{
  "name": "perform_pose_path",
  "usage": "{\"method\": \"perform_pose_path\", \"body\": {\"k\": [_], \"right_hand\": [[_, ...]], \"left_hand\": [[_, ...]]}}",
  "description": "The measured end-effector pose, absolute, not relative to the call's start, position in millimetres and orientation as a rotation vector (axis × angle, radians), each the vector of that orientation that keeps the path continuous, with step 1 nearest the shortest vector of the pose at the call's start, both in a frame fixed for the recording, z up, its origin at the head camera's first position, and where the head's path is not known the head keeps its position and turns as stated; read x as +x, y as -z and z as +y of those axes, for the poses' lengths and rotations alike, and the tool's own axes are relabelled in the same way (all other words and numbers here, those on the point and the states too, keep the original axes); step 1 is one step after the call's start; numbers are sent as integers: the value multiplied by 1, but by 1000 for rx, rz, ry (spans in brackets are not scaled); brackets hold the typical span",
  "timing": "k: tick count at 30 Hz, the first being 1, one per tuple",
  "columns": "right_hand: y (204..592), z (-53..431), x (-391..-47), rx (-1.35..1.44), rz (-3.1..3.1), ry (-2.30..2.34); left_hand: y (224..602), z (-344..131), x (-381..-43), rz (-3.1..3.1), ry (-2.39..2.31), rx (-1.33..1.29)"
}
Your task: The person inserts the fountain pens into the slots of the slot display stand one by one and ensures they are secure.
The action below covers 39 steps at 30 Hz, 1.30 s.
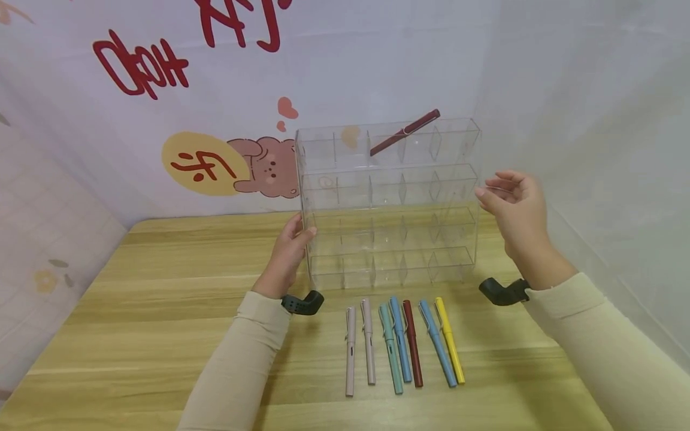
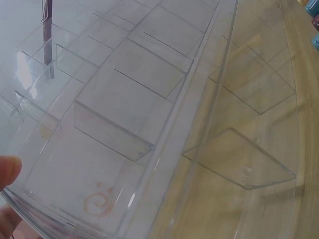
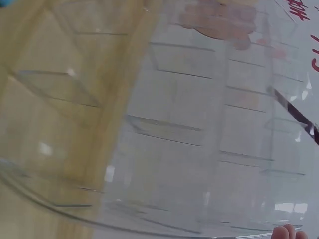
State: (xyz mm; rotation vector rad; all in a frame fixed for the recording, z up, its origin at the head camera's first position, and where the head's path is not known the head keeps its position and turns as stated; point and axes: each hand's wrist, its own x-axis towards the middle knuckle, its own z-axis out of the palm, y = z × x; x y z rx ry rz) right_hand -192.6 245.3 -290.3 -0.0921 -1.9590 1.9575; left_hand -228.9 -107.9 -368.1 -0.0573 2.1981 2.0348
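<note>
Fingers of left hand point(image 1: 286, 254): closed on the left side of the clear rack point(image 1: 387, 206), thumb in front of the edge, others behind. Fingers of right hand point(image 1: 517, 206): loosely bent, nothing gripped, thumb tip right by the rack's right edge; touching or not, can't tell.

Clear rack upright on table point(image 1: 162, 287), between both hands. Four tiers, dividers splitting each into compartments. In top tier, one dark red pen point(image 1: 404, 133): tilted, lower end by the middle compartment's left divider, upper end out to the right and above the rim. Apart from both hands.

In front of rack, flat on table, loose row, clip ends toward rack. Left to right: pale pink pen point(image 1: 350, 353), second pale pink pen point(image 1: 369, 344), green pen point(image 1: 392, 353), blue pen point(image 1: 400, 341), second dark red pen point(image 1: 412, 345), second blue pen point(image 1: 438, 345), yellow pen point(image 1: 450, 344). Green, blue and dark red close together; small gap, then second blue with yellow just beside.

Beige sleeves point(image 1: 237, 359), black wrist mounts point(image 1: 304, 303). Behind: white backdrop point(image 1: 388, 66), red lettering point(image 1: 141, 67), bear print point(image 1: 269, 167) by rack's left side.
</note>
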Motion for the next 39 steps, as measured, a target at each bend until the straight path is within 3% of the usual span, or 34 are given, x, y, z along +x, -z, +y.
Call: {"method": "perform_pose_path", "body": {"k": [10, 19, 39], "right_hand": [[336, 258, -160, -93, -2083, -1972], [368, 257, -138, -126, -2464, -1711], [413, 238, -125, -109, -2877, -1688]], "left_hand": [[366, -105, -231, 2183, -2062, -55], [367, -105, -233, 2192, -2047, -59], [368, -107, -230, 2199, -2040, -70]]}}
